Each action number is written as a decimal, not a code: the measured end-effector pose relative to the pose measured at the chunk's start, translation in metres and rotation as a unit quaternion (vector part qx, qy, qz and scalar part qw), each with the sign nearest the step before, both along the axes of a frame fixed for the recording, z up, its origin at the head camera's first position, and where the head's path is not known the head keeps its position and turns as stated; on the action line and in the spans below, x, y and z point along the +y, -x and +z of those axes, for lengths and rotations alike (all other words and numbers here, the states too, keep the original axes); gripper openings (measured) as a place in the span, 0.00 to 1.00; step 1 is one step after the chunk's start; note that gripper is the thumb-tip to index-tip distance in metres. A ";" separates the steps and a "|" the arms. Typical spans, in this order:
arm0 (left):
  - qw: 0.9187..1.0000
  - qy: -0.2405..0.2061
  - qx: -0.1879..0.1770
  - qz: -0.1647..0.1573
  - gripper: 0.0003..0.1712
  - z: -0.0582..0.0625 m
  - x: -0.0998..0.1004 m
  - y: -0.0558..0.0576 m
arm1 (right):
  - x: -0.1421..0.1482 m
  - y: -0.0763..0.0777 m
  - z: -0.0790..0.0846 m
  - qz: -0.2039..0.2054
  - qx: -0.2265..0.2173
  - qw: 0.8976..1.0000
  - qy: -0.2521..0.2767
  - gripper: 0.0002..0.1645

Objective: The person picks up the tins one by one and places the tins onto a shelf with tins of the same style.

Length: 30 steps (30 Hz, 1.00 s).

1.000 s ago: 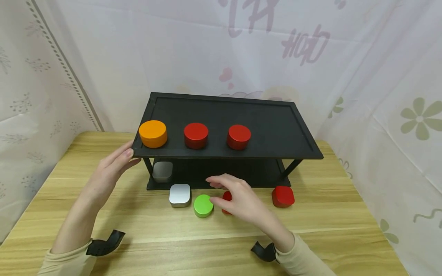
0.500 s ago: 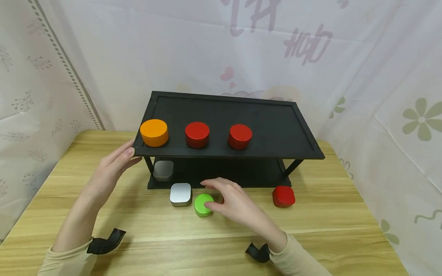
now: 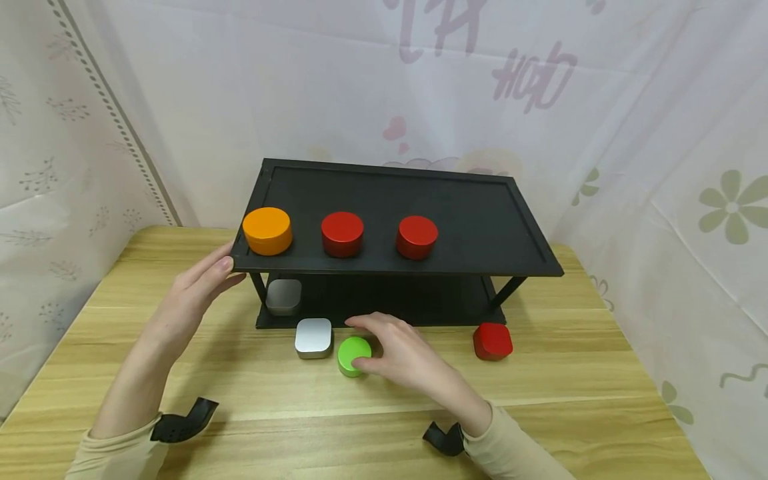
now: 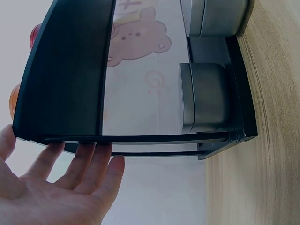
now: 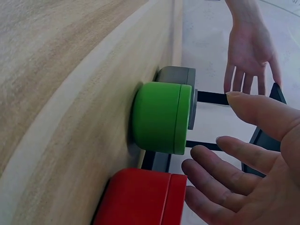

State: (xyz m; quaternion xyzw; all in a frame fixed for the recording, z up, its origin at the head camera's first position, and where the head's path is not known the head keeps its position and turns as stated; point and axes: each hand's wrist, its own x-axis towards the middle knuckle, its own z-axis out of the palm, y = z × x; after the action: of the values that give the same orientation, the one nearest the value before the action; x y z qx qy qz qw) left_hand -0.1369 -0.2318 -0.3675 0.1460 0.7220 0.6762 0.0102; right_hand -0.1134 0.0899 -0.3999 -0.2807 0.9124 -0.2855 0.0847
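My left hand (image 3: 195,293) touches the left edge of a two-tier black rack (image 3: 384,193), its fingers extended against the side in the left wrist view. My right hand (image 3: 396,350) is over the table in front of the rack, thumb and fingers spread. Its thumb overlaps a round green tin (image 3: 351,353) in the head view. In the right wrist view the fingers are apart from the green tin (image 5: 159,117). A red tin (image 5: 140,199) sits beside it there, hidden under my right hand in the head view. A square silver tin (image 3: 313,337) stands left of the green one.
On the rack's top stand an orange round tin (image 3: 267,230) and two red round tins, one mid-left (image 3: 343,233) and one farther right (image 3: 417,237). A grey square tin (image 3: 284,297) sits on the lower tier. A red square tin (image 3: 493,341) stands at the rack's right front.
My right hand has moved left toward the green tin and now covers the red tin beside it. My left hand has stayed at the rack's edge.
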 end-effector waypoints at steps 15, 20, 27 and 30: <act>1.000 -0.004 0.008 -0.003 0.26 -0.001 0.000 0.001 | -0.005 0.002 -0.007 0.004 -0.004 1.000 -0.018 0.35; 1.000 0.002 0.008 0.001 0.26 -0.001 0.000 0.000 | -0.005 0.002 -0.010 0.007 -0.003 1.000 -0.022 0.35; 1.000 0.019 0.004 0.008 0.26 -0.001 0.000 0.000 | -0.006 0.003 -0.014 0.003 -0.004 0.999 -0.037 0.37; 1.000 0.015 0.006 0.007 0.26 -0.001 0.000 0.000 | -0.007 0.004 -0.015 0.002 -0.009 0.999 -0.042 0.37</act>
State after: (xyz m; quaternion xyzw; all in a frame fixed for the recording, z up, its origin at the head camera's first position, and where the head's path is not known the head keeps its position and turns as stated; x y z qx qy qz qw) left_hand -0.1368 -0.2318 -0.3682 0.1445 0.7330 0.6647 0.0030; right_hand -0.1172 0.0830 -0.4149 -0.2762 0.9224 -0.2488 0.1049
